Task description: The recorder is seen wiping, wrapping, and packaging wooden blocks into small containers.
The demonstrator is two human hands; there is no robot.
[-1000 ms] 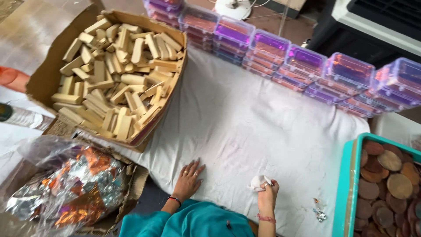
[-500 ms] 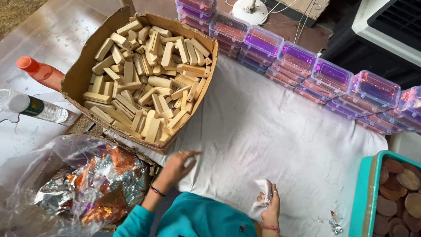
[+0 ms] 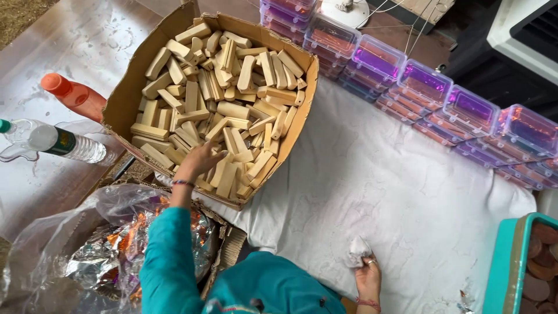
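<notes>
White cloth-covered surface (image 3: pixel 372 192): left hand (image 3: pixel 197 161) closes on pale wooden blocks (image 3: pixel 226 110) in the upper-left cardboard box (image 3: pixel 125 96), right hand (image 3: pixel 368 278) pinching crumpled white tissue (image 3: pixel 357 250).

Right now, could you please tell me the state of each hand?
Left hand: down among the tan wooden blocks in the cardboard box; grip cannot be told.
Right hand: closed on a crumpled white cloth.

Teal tray (image 3: pixel 504 273): cut off by the right and bottom edges. Clear bottle (image 3: pixel 55 141): cap end cut off at left. Left hand (image 3: pixel 196 163): fingertips hidden among wooden blocks (image 3: pixel 224 99).
</notes>
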